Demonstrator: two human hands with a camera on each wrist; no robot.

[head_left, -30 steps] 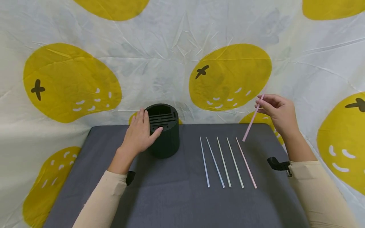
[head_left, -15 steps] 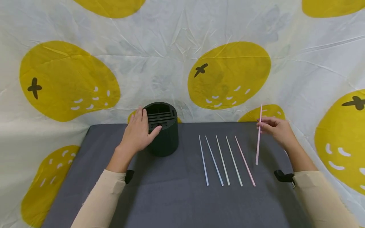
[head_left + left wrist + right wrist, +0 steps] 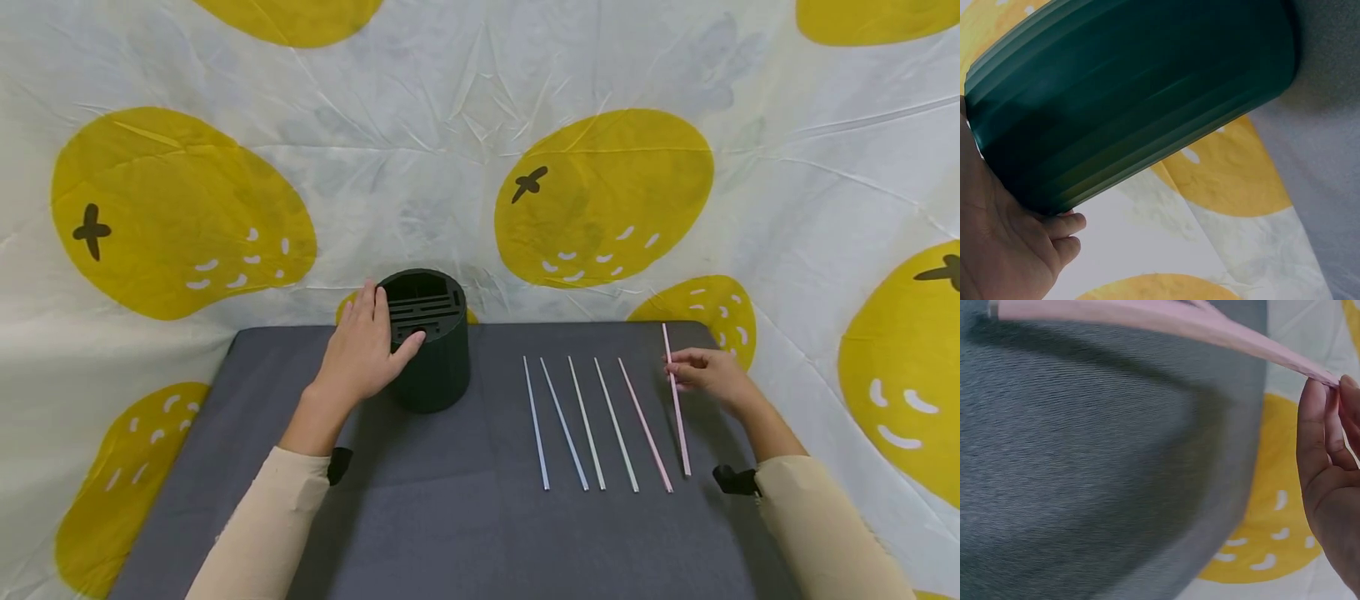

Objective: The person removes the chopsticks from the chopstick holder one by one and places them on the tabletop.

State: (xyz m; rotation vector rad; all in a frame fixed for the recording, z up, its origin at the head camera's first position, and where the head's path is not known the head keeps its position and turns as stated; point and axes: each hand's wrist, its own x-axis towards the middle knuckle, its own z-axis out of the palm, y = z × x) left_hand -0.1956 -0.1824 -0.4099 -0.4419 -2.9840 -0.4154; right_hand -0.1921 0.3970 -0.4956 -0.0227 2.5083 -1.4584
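Note:
In the head view, my left hand [image 3: 358, 354] rests on a dark green, round slotted knife block [image 3: 435, 375], fingers straight along its left rim and thumb at the front. The left wrist view shows the block's ribbed side [image 3: 1135, 94] against my palm. My right hand [image 3: 712, 372] pinches a pink chopstick [image 3: 678, 421] by its upper part, thicker end toward me. It hangs low over the cloth at the right of the row, casting a shadow. Just left of it lies another pink chopstick [image 3: 645, 426].
Further left in the row lie a pale green chopstick [image 3: 617, 425], a pale cream one [image 3: 587, 423] and two light blue chopsticks [image 3: 564, 423], spaced apart and roughly parallel. A grey cloth [image 3: 480, 533] covers the table. Behind it hangs a white curtain [image 3: 420, 100] with yellow fruit prints.
My right hand has come down from above the table's back right with the pink chopstick, which has swung to slant like the row. My left hand has stayed on the knife block.

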